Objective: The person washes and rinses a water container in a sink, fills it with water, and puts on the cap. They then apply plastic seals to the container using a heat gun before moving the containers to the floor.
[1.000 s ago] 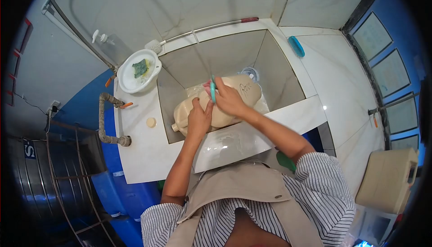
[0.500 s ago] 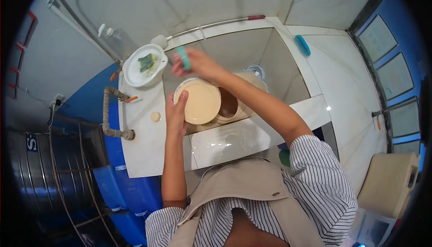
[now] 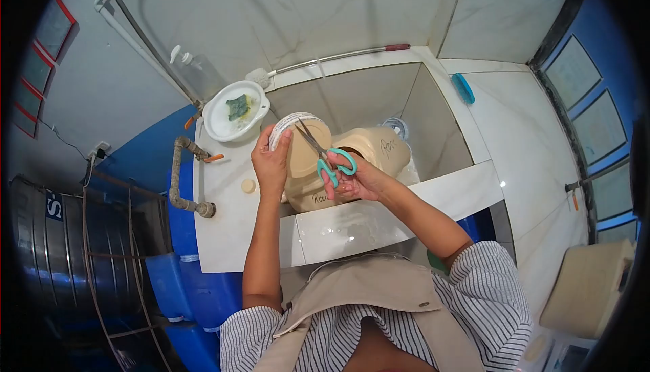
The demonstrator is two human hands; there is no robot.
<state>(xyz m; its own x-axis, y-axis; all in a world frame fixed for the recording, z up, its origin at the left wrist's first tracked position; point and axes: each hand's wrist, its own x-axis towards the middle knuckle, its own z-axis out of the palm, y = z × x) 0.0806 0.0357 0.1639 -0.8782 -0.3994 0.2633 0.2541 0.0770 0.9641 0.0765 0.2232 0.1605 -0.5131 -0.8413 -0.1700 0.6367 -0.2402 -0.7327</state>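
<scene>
Remotely, I saw the left hand (image 3: 272, 160) gripping a round beige piece (image 3: 300, 158) at its nine o'clock, thumb on the face, fingers bent around the rim; the piece sat over the sink (image 3: 379, 84) near my view's centre. At its four o'clock, the right hand (image 3: 359, 179) had fingers curled about the scissors (image 3: 322, 152), blades slightly parted towards eleven; a jug (image 3: 380, 152) lay at three

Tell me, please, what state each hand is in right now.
Left hand: closed, holding the round beige piece at its edge.
Right hand: closed, holding turquoise-handled scissors, blades apart.
</scene>
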